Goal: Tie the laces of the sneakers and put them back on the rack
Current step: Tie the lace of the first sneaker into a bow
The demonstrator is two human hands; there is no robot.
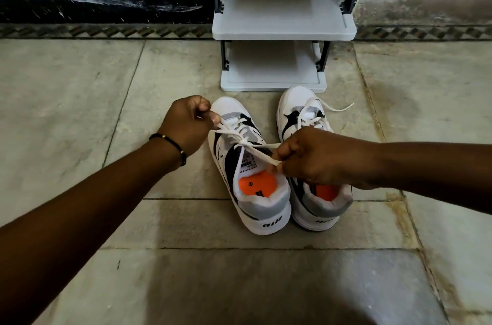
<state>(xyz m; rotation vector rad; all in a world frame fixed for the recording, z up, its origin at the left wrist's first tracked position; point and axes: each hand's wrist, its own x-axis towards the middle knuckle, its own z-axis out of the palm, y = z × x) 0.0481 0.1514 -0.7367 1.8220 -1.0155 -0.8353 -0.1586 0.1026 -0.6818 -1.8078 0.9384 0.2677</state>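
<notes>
Here, a stone-tiled floor (80, 85) is being shown filling most of the view, with a dark patterned border strip running across its far side. A grey shoe rack (283, 29) with dark uprights is standing at the far centre, and two of its shelves are being seen, both bare.

Just in front of the lowest shelf, a pair of white, grey and black sneakers is sitting on the floor, side by side, heels toward the camera. The left sneaker (247, 165) is lying slightly nearer, with an orange insole showing through its opening. The right sneaker (306, 122) is partly being covered by the person's right forearm, and its laces (332, 109) are lying loose, one end trailing onto the tile.

Both arms are being reached in from the near corners. The left hand (186, 125) is being held at the outer side of the left sneaker's toe end, its fingers closed on a loop of the white lace (245, 142). The right hand (316, 157) is being held over the gap between the two shoes, its fingers pinched shut on the other part of that lace. The lace is being pulled taut between the hands, with a knot sitting over the tongue. A dark beaded bracelet (173, 145) is being worn on the left wrist.
</notes>
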